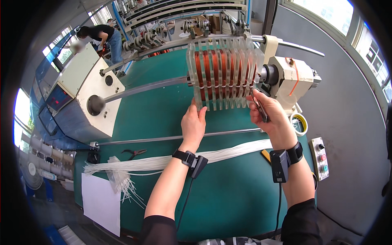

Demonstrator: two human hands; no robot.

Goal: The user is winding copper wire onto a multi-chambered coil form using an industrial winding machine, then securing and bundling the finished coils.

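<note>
Mounted on the horizontal steel shaft over the green bench, the clear slotted plastic former wound with copper wire (pixel 223 73) looks stiff, heavy and fragile-finned, best gripped at its lower rim, where the left hand (pixel 193 124) rests open-fingered while the right hand (pixel 267 114) clamps dark small pliers (pixel 260 107).

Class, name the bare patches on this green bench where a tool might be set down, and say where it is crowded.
Bare green bench lies between the forearms, below the white tie bundle, and left of the coil former. It is crowded around the pliers and white sheet.
</note>
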